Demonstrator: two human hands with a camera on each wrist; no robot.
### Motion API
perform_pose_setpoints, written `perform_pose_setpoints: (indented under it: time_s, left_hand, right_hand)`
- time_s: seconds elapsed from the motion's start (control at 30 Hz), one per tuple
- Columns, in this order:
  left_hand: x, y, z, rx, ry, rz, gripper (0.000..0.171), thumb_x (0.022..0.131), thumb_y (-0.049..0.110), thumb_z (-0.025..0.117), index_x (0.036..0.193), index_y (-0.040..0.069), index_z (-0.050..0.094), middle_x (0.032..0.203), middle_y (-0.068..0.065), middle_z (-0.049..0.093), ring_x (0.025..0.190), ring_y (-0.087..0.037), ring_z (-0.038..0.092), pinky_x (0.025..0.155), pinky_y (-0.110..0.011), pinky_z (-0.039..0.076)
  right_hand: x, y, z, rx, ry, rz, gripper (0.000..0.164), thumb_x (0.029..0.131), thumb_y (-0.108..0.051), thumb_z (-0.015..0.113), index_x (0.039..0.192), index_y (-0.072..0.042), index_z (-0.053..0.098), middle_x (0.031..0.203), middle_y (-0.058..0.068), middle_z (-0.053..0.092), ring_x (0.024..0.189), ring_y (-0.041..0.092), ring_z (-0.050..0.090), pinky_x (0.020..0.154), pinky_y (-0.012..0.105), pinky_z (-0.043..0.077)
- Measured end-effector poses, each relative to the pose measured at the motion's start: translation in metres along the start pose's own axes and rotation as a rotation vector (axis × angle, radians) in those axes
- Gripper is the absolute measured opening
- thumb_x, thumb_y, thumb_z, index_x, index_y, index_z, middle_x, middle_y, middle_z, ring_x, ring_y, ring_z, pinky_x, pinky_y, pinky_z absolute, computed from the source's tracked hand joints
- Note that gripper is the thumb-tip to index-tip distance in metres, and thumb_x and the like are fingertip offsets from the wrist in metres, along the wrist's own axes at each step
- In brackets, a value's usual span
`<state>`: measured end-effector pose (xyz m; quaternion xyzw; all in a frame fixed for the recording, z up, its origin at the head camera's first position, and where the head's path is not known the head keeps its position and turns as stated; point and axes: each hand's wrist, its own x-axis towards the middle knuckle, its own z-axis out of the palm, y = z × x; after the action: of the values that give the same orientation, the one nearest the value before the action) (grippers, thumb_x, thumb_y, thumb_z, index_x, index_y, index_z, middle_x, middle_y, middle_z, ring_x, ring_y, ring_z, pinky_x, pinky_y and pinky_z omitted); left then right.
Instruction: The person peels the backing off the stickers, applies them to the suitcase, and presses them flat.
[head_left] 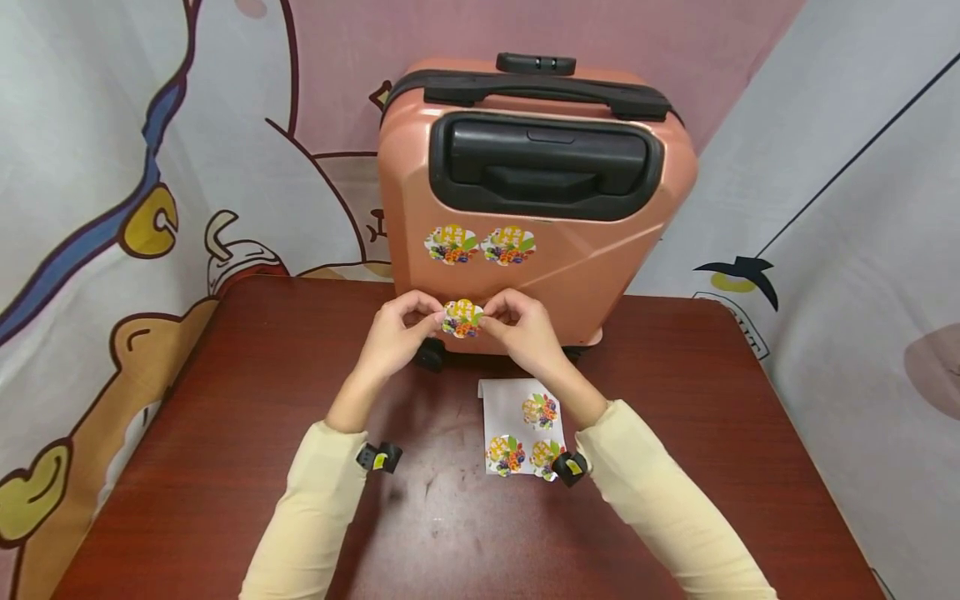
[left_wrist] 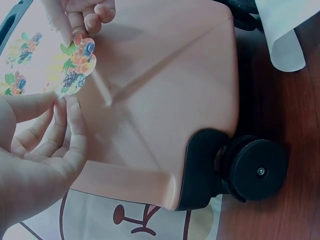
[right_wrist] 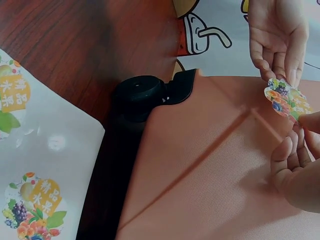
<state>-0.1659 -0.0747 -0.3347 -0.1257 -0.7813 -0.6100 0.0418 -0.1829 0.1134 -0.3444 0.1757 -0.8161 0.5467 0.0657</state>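
Note:
A fruit-printed sticker [head_left: 462, 319] is stretched between both hands in front of the lower face of a salmon-pink suitcase [head_left: 547, 267]. My left hand [head_left: 397, 333] pinches its left edge between thumb and fingertips. The opposite edge is pinched by my right hand [head_left: 528, 329]. In the right wrist view the sticker [right_wrist: 287, 100] stands slightly off the suitcase shell. Two matching stickers, a left one [head_left: 452, 244] and a right one [head_left: 508, 245], lie side by side on the suitcase below its black handle recess [head_left: 546, 204].
A white backing sheet [head_left: 502, 417] bearing three more fruit stickers lies on the dark red-brown table [head_left: 247, 467], partly under the right forearm. Black wheels [left_wrist: 257, 167] stick out at the suitcase's base. Behind hangs a cartoon-printed curtain [head_left: 240, 167].

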Motion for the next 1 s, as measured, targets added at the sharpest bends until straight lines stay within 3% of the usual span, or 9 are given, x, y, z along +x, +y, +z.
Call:
perform_pose_setpoints:
  time_s: [0.23,0.37,0.63,1.0]
  left_hand:
    - [0.008,-0.021,-0.001,0.006,0.043,0.01,0.011,0.085,0.003,0.062,0.089,-0.007,0.061,0.083,-0.018,0.061,0.071,-0.027,0.06,0.064,-0.024,0.049]
    - [0.009,-0.021,-0.003,0.044,0.083,0.037,0.009,0.084,0.006,0.065,0.088,-0.003,0.062,0.08,-0.014,0.062,0.072,-0.027,0.06,0.064,-0.024,0.049]
    - [0.011,-0.015,-0.007,0.104,0.16,0.101,0.008,0.082,0.006,0.065,0.086,0.0,0.062,0.078,-0.01,0.062,0.071,-0.015,0.057,0.07,-0.028,0.046]
    - [0.015,-0.014,-0.006,0.16,0.299,0.147,0.008,0.081,0.009,0.068,0.083,0.002,0.065,0.074,-0.009,0.064,0.067,-0.014,0.057,0.063,-0.024,0.046]
  right_hand:
    - [0.0,-0.004,0.005,-0.022,0.051,-0.02,0.007,0.078,0.001,0.066,0.079,0.001,0.059,0.069,0.008,0.058,0.062,0.015,0.05,0.056,0.022,0.04]
    - [0.001,-0.008,0.009,-0.035,0.082,-0.04,0.007,0.078,0.0,0.066,0.079,0.0,0.06,0.068,0.008,0.057,0.062,0.015,0.05,0.055,0.022,0.04]
    - [0.004,-0.016,0.019,-0.084,0.164,-0.058,0.007,0.077,-0.001,0.067,0.078,-0.002,0.059,0.065,0.006,0.057,0.059,0.014,0.05,0.053,0.022,0.039]
    - [0.01,-0.021,0.031,-0.12,0.276,-0.119,0.006,0.077,0.0,0.067,0.076,0.0,0.061,0.068,0.009,0.06,0.059,0.017,0.052,0.053,0.022,0.04]
